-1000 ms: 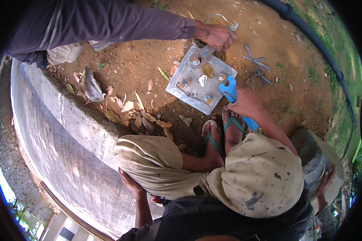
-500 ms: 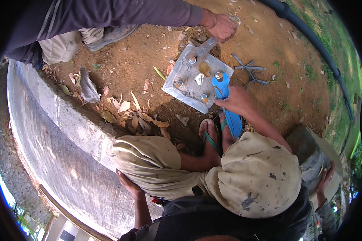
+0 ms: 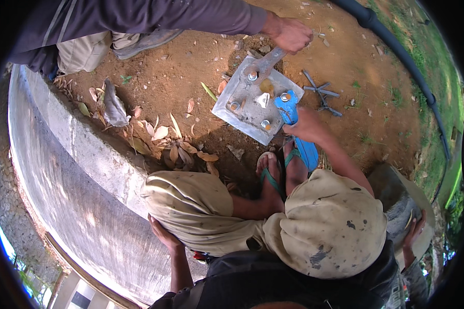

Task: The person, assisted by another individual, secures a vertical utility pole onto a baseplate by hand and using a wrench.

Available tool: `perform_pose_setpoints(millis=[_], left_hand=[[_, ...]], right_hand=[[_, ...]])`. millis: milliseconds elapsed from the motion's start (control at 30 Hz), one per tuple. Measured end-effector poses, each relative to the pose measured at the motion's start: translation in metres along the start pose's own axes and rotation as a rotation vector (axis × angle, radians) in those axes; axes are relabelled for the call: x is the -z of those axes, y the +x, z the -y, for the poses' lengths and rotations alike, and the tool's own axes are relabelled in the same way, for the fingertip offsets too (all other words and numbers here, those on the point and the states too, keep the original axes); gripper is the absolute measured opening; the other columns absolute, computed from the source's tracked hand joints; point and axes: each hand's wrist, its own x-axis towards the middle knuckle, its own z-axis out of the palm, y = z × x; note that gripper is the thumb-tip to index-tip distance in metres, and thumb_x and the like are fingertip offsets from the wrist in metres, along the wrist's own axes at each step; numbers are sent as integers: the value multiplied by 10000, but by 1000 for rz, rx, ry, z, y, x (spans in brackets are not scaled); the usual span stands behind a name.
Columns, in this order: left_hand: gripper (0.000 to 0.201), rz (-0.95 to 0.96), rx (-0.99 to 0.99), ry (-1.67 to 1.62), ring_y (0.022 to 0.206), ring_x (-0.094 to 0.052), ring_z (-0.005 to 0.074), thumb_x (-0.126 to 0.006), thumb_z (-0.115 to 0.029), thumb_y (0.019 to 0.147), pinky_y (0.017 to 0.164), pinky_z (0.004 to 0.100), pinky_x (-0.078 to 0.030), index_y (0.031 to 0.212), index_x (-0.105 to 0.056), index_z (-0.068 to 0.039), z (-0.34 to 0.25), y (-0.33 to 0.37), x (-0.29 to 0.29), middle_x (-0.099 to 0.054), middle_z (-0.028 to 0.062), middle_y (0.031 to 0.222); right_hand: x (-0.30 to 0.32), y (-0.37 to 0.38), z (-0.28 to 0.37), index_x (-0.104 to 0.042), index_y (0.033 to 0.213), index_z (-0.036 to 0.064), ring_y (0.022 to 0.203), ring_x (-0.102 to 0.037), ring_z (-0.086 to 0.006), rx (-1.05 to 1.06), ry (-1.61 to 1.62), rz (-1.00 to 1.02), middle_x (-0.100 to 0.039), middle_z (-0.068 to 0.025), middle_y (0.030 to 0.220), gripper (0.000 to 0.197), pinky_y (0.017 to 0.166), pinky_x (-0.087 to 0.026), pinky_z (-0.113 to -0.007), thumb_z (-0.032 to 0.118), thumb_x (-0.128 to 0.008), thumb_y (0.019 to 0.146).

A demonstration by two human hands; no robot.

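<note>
My right hand (image 3: 305,125) is closed round the handle of a blue wrench (image 3: 307,154), whose head reaches a bolt with a nut (image 3: 285,97) at the right corner of a square grey metal plate (image 3: 232,116). Other bolts with nuts stand up near the plate's other corners, and a whitish chip (image 3: 263,100) lies near its middle. Across from me, another person's hand (image 3: 292,35) holds a grey wrench (image 3: 269,59) set at the far bolt (image 3: 252,76). My left hand (image 3: 164,234) rests against the outer side of my left knee, fingers partly hidden.
A curved concrete edge (image 3: 87,206) runs along the left, with dry leaves (image 3: 183,154) beside it. Grey strips (image 3: 322,92) lie on the soil right of the plate. A black pipe (image 3: 402,54) curves round the right. Another hand (image 3: 415,229) shows at the lower right.
The view has shifted slightly. The other person's hand and the grey wrench's handle have swung a little to the right. My right hand keeps its grip on the blue wrench.
</note>
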Motion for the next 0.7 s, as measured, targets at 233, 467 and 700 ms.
perform_pose_setpoints(millis=[233,467,700], left_hand=[[572,-14,381,-362,1394,-458,481,-375,-327,1112,1163,571,-378,1542,-356,49,-24,12,-3,-423,334,1541],[597,-51,485,-444,1393,-453,486,-392,-348,1104,1164,574,-373,1535,-360,64,-35,17,-7,-420,337,1539],[618,6,-114,165,1408,-441,461,-352,-379,1115,1187,546,-345,1542,-355,68,-2,-1,-3,-426,321,1538]], right_hand=[[32,22,-21,-619,1337,33,1145,-686,-379,107,-439,-70,-688,-207,1252,586,1004,-544,-489,218,-731,792],[43,3,-5,-549,1366,21,1114,-682,-437,36,-326,-17,-688,-260,1219,644,1006,-532,-524,228,-732,784],[35,-2,-10,-492,1393,-37,1178,-646,-446,7,-242,0,-688,-281,1198,698,1039,-510,-516,235,-744,802]])
